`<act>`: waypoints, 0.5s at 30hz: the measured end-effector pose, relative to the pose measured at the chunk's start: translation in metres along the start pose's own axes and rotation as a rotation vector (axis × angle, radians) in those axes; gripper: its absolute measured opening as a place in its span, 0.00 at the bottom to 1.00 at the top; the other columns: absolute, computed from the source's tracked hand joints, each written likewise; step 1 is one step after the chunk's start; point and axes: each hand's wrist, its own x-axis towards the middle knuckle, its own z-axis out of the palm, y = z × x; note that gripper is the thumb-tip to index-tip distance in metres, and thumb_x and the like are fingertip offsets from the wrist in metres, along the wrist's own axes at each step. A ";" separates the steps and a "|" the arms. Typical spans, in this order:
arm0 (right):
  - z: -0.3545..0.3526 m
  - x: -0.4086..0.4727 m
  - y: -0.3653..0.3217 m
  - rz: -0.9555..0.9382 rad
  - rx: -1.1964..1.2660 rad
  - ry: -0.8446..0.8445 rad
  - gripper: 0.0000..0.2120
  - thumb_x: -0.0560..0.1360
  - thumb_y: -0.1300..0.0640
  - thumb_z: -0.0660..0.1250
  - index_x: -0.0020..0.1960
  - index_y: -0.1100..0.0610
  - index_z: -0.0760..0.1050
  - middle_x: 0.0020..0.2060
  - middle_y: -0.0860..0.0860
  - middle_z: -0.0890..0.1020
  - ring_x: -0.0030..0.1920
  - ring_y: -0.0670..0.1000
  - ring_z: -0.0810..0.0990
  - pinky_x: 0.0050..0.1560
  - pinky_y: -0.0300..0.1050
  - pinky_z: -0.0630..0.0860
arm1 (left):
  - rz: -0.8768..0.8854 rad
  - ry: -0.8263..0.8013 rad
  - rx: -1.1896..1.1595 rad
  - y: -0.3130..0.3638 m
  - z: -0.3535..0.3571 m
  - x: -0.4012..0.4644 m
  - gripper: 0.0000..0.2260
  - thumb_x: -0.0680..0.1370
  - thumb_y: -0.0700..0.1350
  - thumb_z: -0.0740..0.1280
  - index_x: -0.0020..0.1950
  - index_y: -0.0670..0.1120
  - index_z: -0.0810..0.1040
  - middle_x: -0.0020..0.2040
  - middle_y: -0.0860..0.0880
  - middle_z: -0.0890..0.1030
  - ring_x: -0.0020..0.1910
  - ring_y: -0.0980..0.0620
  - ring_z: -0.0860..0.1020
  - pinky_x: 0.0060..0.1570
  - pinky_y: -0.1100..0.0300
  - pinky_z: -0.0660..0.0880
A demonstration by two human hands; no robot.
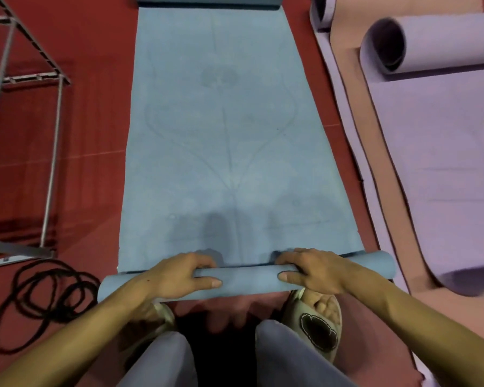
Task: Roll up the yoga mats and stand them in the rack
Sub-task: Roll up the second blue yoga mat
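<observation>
Both hands, left hand [176, 277] and right hand [313, 272], curl fingers over the blue roll [246, 280]; axis crosswise, unrolled mat [235, 121] ahead of roll.

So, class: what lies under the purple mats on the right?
A pink mat lies under the purple mats, showing as a strip along their left edges. The red floor beneath them is covered, so it cannot be seen.

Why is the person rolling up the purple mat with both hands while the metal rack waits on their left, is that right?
Not quite. In the head view both hands, the left hand and right hand, grip the roll of the blue mat, not the purple one. The purple mat lies untouched to the right. The metal rack does stand on the left.
</observation>
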 end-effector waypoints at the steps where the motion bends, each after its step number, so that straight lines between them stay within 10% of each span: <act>1: -0.002 -0.001 0.000 0.000 0.028 -0.017 0.19 0.82 0.33 0.61 0.70 0.39 0.70 0.64 0.39 0.77 0.63 0.47 0.77 0.63 0.54 0.75 | 0.002 -0.026 0.007 0.001 0.001 -0.002 0.18 0.78 0.73 0.64 0.60 0.64 0.79 0.55 0.65 0.81 0.55 0.65 0.79 0.61 0.56 0.76; 15: -0.002 -0.009 0.008 -0.012 0.202 -0.070 0.13 0.80 0.34 0.65 0.60 0.38 0.73 0.49 0.38 0.80 0.50 0.42 0.79 0.55 0.44 0.76 | -0.023 -0.054 0.003 0.008 0.007 -0.010 0.14 0.79 0.70 0.65 0.57 0.64 0.76 0.52 0.63 0.80 0.50 0.63 0.79 0.57 0.59 0.77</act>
